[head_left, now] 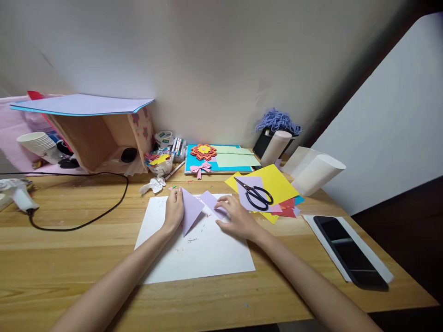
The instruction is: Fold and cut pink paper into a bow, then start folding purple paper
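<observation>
On the wooden table lies a white sheet of paper (218,253), dotted with small coloured scraps and marks. Just above its left half, my left hand (174,210) pinches a lilac paper triangle (191,211) by its left edge, its tip pointing down. My right hand (237,216) has curved fingers on a smaller lilac paper piece (210,201), with the thumb apart below; part of this piece is hidden under the fingers. To the right of that hand, black-handled scissors (256,193) rest on a lilac square (245,197) and yellow paper (277,182).
A blue card (194,161) with a paper flower and pink bow stands behind the sheet. At left are a box (95,143), paper cups (38,144) and a glue gun (20,196) with its cable. White rolls (320,173) and a phone (349,251) lie at right.
</observation>
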`<state>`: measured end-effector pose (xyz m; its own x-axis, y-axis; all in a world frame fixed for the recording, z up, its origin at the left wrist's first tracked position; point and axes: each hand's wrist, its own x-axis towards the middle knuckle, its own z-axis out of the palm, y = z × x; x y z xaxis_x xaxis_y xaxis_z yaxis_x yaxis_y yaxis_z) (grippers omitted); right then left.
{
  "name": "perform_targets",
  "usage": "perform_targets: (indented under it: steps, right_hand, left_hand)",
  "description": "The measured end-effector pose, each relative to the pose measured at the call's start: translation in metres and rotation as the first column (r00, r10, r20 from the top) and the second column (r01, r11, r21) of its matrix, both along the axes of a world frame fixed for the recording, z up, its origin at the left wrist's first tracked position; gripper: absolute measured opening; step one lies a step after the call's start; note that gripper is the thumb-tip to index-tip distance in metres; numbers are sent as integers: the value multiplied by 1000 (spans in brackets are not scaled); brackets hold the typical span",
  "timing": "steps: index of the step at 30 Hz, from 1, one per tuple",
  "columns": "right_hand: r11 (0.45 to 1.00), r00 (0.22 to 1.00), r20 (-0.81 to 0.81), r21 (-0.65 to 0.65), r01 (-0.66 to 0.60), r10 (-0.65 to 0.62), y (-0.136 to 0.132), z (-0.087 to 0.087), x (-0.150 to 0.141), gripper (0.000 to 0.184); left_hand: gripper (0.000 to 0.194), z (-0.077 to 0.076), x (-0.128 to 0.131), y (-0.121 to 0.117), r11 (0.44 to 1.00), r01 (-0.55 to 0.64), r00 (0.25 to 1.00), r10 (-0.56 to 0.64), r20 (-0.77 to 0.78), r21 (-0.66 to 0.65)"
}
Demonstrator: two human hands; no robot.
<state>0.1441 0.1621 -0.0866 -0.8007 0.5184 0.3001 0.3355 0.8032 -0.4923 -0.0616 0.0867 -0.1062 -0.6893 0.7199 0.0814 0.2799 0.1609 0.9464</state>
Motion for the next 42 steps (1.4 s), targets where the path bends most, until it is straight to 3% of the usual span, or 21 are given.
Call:
perform_targets:
  steps: [3, 5, 9, 11, 13, 14, 15, 16, 19, 22, 24, 26, 31, 37, 42]
  right_hand:
    - [1000, 1000, -15, 13, 20, -20, -2, -9, -8, 28]
    - [995, 995, -26, 21, 98, -98, 13, -15, -5, 29]
    - [943, 942, -87, 55, 328, -323, 38, -19, 7, 23]
    - [944, 932, -150, -56, 324, -329, 34, -17, 8, 17]
    - [933, 955, -169, -309, 183, -244, 20, -15, 4, 17]
    - [879, 973, -158, -471, 73, -166, 11, -15, 1, 20]
    - [791, 980, -166, -612, -15, -109, 3, -16, -2, 25]
    - [714, 979, -185, -696, -70, -84, -4, -17, -6, 29]
    - [561, 965, -255, -808, -180, -58, -16, -21, -14, 32]
    - [466, 960, -252, -868, -170, -120, -14, -22, -17, 32]
    - [465, 941, -256, -876, -128, -223, -9, -22, -17, 34]
    - [499, 916, -277, -861, -101, -292, -2, -21, -15, 34]
    - [593, 909, -292, -803, -64, -296, 10, -21, -11, 33]
    - [658, 913, -313, -750, -68, -262, 8, -22, -10, 38]
    - [653, 876, -364, -754, -78, -316, 5, -24, -11, 34]
  left_hand:
    - [32, -1, -2, -1, 1000, -20, 999, 20, -50, -3]
    - [32, -1, 0, 0, 997, 74, 996, -74, 39, 13]
    - [55, -3, 8, -2, 956, 276, 949, -288, 130, 98]
    - [65, -3, 12, -4, 935, 335, 934, -345, 89, 115]
    - [66, -2, 17, -8, 913, 390, 915, -398, 57, 121]
    - [62, 0, 20, -10, 901, 415, 905, -423, 42, 128]
    - [55, 2, 23, -12, 884, 445, 891, -453, 26, 141]
    - [47, 3, 26, -13, 868, 472, 878, -479, 13, 158]
    - [32, 8, 34, -17, 835, 517, 847, -530, 29, 189]
    - [34, 10, 38, -19, 843, 511, 854, -521, 16, 165]
    - [36, 11, 40, -20, 846, 518, 856, -512, -77, 125]
    - [40, 11, 42, -20, 836, 542, 831, -517, -204, 90]
    - [57, 6, 47, -20, 811, 585, 758, -540, -365, 15]
    - [57, 6, 46, -22, 792, 610, 779, -596, -192, 15]
    - [36, 11, 41, -18, 809, 577, 816, -578, -24, 110]
